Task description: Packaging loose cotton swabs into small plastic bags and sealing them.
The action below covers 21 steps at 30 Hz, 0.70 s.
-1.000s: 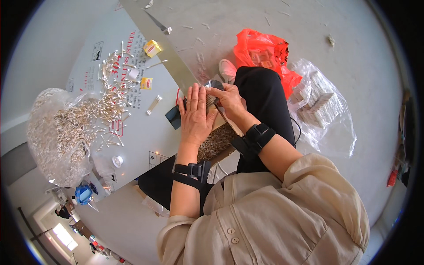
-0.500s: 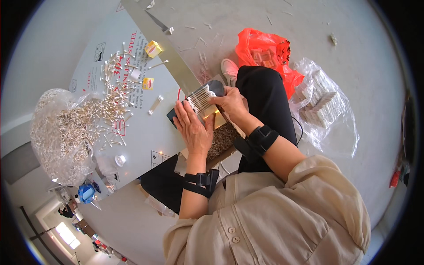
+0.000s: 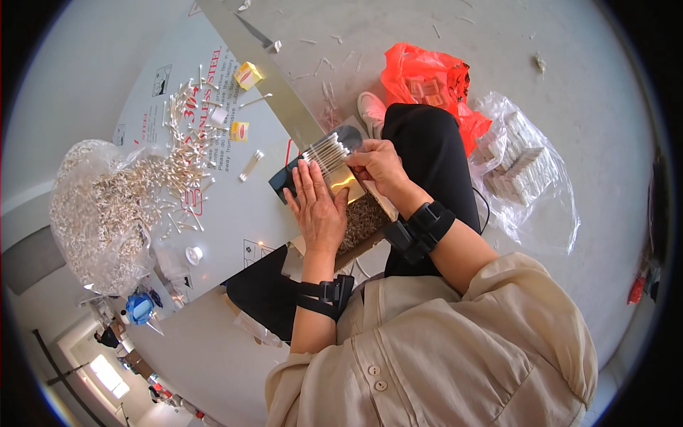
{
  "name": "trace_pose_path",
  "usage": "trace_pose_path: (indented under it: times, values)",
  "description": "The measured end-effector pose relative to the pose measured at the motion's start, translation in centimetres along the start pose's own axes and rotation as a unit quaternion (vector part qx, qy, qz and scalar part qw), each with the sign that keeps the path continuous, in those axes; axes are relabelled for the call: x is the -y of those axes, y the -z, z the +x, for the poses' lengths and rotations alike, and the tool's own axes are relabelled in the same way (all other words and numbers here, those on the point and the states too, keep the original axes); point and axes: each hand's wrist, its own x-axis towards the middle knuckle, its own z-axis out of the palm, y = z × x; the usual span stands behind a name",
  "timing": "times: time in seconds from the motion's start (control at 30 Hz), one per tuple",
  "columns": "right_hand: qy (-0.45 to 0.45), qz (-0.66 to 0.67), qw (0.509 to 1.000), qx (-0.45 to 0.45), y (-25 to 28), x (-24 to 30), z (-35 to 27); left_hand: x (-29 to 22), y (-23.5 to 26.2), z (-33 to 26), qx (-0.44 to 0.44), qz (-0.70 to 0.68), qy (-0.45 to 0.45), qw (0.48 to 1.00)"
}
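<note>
A row of cotton swabs [image 3: 328, 151] lies side by side on a shiny metal plate [image 3: 344, 183], which rests over one end of a cardboard box. My left hand [image 3: 318, 217] is flat on the plate, fingers stretched out, their tips touching the near-left end of the row. At the row's right side, my right hand [image 3: 382, 169] has its thumb and forefinger pinched together by the swab tips. What lies between them, if anything, is hidden. Loose brownish swabs [image 3: 363, 219] fill the box below my hands.
On the table [image 3: 235, 206] at left lie a clear bag [image 3: 99, 220] spilling swabs, small yellow boxes [image 3: 247, 75], a small clear pack of swabs [image 3: 251, 166] and a white cap [image 3: 193, 256]. A red bag [image 3: 427, 82] and a clear bag of white packs [image 3: 523, 167] sit on the floor.
My right hand has drawn slightly to the right, off the swabs toward their outer ends. My left hand has flattened and shifted a little, showing more of the row.
</note>
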Motion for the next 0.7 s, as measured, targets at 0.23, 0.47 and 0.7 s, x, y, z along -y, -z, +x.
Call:
trace_pose_path:
  times: [0.23,0.47,0.7]
  values:
    - [0.025,-0.053,0.998,-0.028,-1.1,0.6,-0.7,0.4,-0.6,0.2,-0.077,-0.078,0.032,0.994]
    - [0.081,0.018,0.996,0.01,-1.3,0.6,-0.6,2.7,0.2,1.8,-0.207,-0.189,0.004,0.96]
    - [0.072,0.021,0.997,0.007,-1.5,0.4,-0.3,3.5,0.9,3.0,-0.15,-0.187,-0.045,0.97]
